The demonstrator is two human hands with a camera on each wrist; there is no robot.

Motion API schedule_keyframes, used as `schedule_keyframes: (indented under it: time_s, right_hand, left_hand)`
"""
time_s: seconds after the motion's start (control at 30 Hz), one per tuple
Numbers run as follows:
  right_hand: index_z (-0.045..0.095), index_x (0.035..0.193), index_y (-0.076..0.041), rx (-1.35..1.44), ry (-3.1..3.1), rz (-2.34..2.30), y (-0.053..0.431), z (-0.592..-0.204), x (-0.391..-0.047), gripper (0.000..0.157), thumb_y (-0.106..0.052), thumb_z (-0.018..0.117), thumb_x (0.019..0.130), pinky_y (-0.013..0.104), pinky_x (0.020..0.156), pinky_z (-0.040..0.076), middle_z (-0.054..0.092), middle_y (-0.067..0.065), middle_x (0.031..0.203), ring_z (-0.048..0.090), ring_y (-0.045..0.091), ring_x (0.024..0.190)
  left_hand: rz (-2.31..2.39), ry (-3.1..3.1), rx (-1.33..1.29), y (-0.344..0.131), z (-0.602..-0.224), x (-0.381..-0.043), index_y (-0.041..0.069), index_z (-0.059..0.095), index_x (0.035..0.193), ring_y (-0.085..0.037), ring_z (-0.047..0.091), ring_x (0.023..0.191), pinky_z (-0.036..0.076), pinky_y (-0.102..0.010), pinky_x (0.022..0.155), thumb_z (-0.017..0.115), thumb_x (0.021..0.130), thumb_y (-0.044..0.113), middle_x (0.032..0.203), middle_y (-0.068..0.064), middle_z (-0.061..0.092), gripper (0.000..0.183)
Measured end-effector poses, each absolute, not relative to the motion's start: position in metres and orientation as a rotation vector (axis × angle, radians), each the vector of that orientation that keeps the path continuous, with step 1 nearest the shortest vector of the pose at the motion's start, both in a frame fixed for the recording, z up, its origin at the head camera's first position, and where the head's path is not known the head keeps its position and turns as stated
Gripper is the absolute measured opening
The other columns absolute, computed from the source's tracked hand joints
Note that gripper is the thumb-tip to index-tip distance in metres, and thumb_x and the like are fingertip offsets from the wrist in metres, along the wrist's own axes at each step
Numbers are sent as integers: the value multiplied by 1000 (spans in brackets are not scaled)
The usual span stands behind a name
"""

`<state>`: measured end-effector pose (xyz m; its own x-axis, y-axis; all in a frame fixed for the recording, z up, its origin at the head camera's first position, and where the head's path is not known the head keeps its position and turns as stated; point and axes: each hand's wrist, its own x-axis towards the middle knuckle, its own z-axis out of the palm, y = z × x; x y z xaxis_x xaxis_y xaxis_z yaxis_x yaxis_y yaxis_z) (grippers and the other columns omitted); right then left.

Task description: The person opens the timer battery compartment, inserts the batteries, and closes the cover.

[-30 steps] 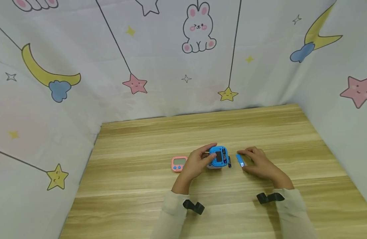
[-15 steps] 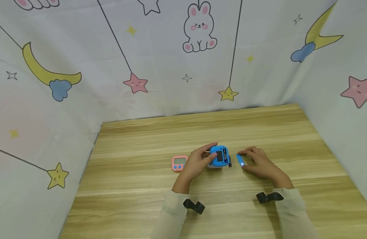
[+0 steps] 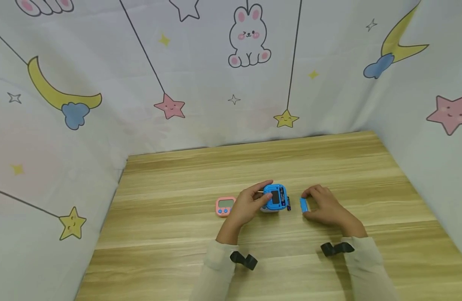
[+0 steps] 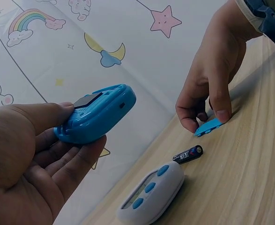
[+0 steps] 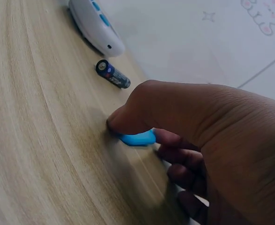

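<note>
My left hand [image 3: 249, 202] holds up a small blue digital timer [image 3: 276, 205], thumb on its back and fingers beneath. Its back faces up in the head view, and a dark battery [image 3: 282, 195] lies in the uncovered slot. Between thumb and fingertips, my right hand [image 3: 325, 207] pinches a small blue battery cover [image 4: 209, 126] at the tabletop. A loose dark battery [image 4: 188, 154] lies on the wood between the hands. Below the blue timer, a white timer with blue buttons [image 4: 158, 190] rests on the table, mostly hidden from the head camera.
Left of my left hand, a pink timer [image 3: 225, 207] lies screen up, partly covered by that hand. The wooden table [image 3: 178, 179] ends at a white patterned cloth [image 3: 200, 75] behind and on both sides.
In my right hand the blue cover has turned straighter and come slightly nearer to me. My left hand and the blue timer have stayed almost still.
</note>
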<state>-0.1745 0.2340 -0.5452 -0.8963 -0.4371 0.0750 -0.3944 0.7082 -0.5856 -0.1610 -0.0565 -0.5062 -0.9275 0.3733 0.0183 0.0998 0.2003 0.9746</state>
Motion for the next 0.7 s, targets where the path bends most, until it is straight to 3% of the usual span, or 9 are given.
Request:
schedule_keyframes:
  time_s: [0.37,0.7]
  right_hand:
    - [57,118,-6,-644,2759,-1022,234,-545,-176,48,-24,82,81,44,85,45,59,0,100,52,20,95]
    - [52,121,-2,-642,2733,-1052,232,-545,-176,50,-16,80,82,45,88,49,59,9,112,56,25,102]
  left_hand:
    - [1800,2250,462,-56,-508,-160,29,54,141,-9,63,107,45,-28,59,61,97,34,128,2,61,45]
    - [1818,2242,474,-56,-508,-160,22,53,142,-9,64,105,43,-28,56,62,97,32,126,1,62,47]
